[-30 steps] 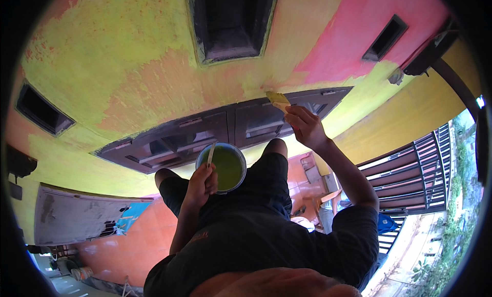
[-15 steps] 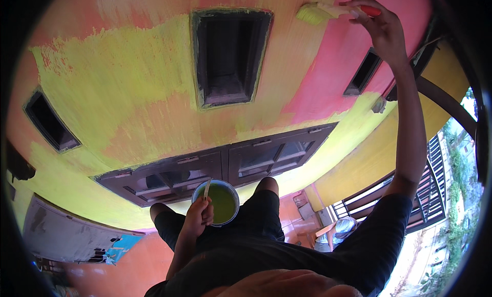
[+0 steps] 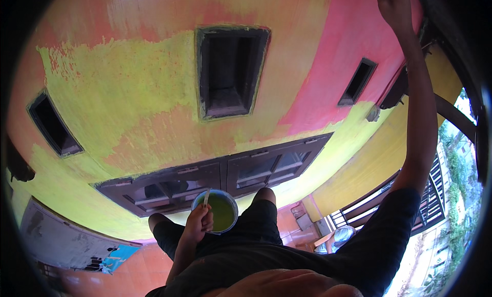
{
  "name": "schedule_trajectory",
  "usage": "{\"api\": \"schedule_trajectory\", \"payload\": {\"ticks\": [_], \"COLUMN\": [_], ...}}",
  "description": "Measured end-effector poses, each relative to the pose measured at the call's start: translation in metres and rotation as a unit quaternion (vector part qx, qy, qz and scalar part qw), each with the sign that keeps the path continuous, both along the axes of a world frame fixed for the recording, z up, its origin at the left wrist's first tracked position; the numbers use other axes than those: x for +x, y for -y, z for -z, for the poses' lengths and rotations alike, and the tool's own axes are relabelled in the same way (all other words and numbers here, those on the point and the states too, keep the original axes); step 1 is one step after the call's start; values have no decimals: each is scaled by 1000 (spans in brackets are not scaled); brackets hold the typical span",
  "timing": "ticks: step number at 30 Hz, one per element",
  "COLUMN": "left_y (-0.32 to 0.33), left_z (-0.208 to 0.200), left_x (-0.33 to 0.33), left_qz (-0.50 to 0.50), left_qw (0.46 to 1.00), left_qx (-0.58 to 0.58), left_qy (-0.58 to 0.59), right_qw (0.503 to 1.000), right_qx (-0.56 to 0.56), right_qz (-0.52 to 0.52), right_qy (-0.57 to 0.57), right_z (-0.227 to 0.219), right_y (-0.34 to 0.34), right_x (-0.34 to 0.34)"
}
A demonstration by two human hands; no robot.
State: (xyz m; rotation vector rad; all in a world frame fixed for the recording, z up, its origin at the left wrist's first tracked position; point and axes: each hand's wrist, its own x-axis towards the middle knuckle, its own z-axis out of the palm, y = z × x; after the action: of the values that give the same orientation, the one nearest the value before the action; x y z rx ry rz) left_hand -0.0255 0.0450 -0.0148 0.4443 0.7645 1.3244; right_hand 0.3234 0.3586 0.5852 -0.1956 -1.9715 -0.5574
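Observation:
My left hand (image 3: 199,222) is closed round the pale handle (image 3: 206,197) of a round paint bucket (image 3: 236,215), at its left side. Green paint (image 3: 221,213) fills part of it, and the bucket appears in front of my thighs. High at the upper right, my right hand (image 3: 394,7) is raised against the pink part of the wall (image 3: 341,30). The picture's top edge cuts off its fingers, and no brush shows now. Yellow-green paint (image 3: 123,76) covers much of the wall, with orange patches showing through.
A dark recessed opening (image 3: 230,71) sits mid-wall, with smaller ones (image 3: 54,123) (image 3: 357,81) at either side. Below is a brown-framed window (image 3: 220,176). A grey panel (image 3: 66,235) stands lower left; a railing (image 3: 430,194) and plants (image 3: 458,194) are at the right.
My right hand has moved up, carrying the red-handled paintbrush seen earlier out of view. The wall sits slightly lower in the picture. My left hand stays at the bucket.

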Motion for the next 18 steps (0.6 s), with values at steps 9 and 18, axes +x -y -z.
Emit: {"api": "schedule_trajectory", "payload": {"ticks": [9,18], "left_y": [-4,-8], "left_z": [-4,-5], "left_x": [-2,1], "left_qz": [18,4], "left_qw": [1000,1000], "left_qx": [-2,-9], "left_qy": [-9,-20], "right_qw": [970,993], "right_qx": [-184,-111], "right_qz": [-20,-37], "right_qy": [159,-6], "right_z": [191,-31], "right_y": [46,9], "right_x": [0,7]}}
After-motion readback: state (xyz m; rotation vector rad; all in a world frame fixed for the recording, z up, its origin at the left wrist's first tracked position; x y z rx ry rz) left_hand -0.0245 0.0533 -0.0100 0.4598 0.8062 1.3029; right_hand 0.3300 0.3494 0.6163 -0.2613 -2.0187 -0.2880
